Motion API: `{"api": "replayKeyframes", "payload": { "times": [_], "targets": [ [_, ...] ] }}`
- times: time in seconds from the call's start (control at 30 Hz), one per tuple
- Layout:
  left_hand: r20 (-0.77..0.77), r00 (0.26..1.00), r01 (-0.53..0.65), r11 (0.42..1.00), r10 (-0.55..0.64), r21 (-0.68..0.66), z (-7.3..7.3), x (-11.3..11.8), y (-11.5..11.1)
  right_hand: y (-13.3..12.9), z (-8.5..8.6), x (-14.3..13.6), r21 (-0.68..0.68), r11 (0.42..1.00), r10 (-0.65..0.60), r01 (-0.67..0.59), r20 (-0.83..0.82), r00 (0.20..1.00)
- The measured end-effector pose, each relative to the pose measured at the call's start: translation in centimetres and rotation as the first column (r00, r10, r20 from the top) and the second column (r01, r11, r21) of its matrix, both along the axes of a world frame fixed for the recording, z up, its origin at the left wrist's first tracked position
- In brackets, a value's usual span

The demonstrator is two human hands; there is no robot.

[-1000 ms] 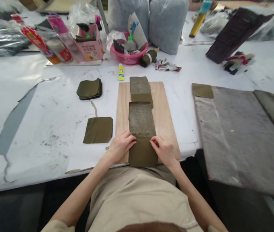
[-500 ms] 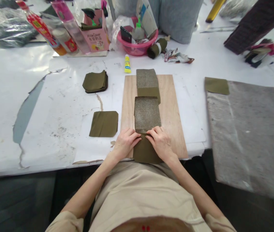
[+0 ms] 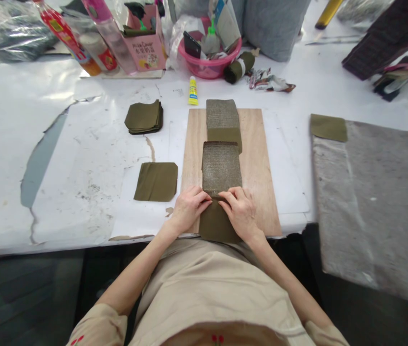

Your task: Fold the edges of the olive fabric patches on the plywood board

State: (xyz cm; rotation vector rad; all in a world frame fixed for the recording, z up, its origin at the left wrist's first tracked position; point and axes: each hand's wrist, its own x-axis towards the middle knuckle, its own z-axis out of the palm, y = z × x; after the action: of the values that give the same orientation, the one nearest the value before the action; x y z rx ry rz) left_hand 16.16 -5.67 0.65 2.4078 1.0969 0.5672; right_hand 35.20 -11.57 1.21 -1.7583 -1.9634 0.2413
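Observation:
My left hand (image 3: pixel 190 206) and my right hand (image 3: pixel 240 209) both pinch the upper edge of an olive fabric piece (image 3: pixel 216 222), thumbs and forefingers nearly meeting. This piece hangs toward the table's front edge. Directly above it lies a grey-brown textured panel (image 3: pixel 222 166) with a dark upper edge; how the two join is hidden by my fingers. A second textured panel (image 3: pixel 222 113) with an olive band lies farther up. All rest on a wooden board (image 3: pixel 256 158). Left of the board is a single olive fabric square (image 3: pixel 156 181), with a stack of olive pieces (image 3: pixel 143 117) behind it.
A yellow glue tube (image 3: pixel 193 91) lies behind the board. Farther back stand a pink basket (image 3: pixel 211 69), a pink box (image 3: pixel 147 53) and bottles (image 3: pixel 65 36). At right, a large grey mat (image 3: pixel 373 202) overhangs the table edge, an olive piece (image 3: pixel 329 128) on its corner.
The camera view has shifted slightly. Both hands keep their pinch at the fabric edge, with hardly any movement along it.

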Motion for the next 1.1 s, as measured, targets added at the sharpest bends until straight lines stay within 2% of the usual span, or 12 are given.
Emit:
{"api": "replayKeyframes", "payload": {
  "times": [0.13, 0.37, 0.63, 0.9, 1.1],
  "targets": [
    [0.010, 1.000, -0.019, 1.000, 0.019, -0.022, 0.17, 0.10, 0.04, 0.27, -0.17, -0.44, -0.026, 0.999, 0.039, -0.039, 0.006, 0.999],
    [-0.011, 1.000, -0.004, 0.999, 0.004, -0.041, 0.45, -0.03, 0.30, 0.62, -0.28, -0.83, -0.022, 0.999, 0.037, -0.037, 0.017, 0.999],
    [-0.044, 0.999, -0.002, 0.997, -0.001, -0.077, 0.48, -0.15, 0.63, 0.24, -0.38, -0.88, 0.027, 0.999, 0.038, -0.038, -0.014, 0.999],
    [-0.021, 1.000, 0.001, 0.997, -0.003, -0.083, 0.49, -0.16, 0.66, 0.38, -0.50, -0.59, 0.009, 0.999, 0.038, -0.038, -0.019, 0.999],
    [0.012, 0.999, -0.039, 0.993, 0.041, -0.112, 0.34, -0.07, 0.56, 0.21, -0.66, -0.81, 0.063, 0.997, 0.032, -0.033, 0.006, 0.999]
  ]
}}
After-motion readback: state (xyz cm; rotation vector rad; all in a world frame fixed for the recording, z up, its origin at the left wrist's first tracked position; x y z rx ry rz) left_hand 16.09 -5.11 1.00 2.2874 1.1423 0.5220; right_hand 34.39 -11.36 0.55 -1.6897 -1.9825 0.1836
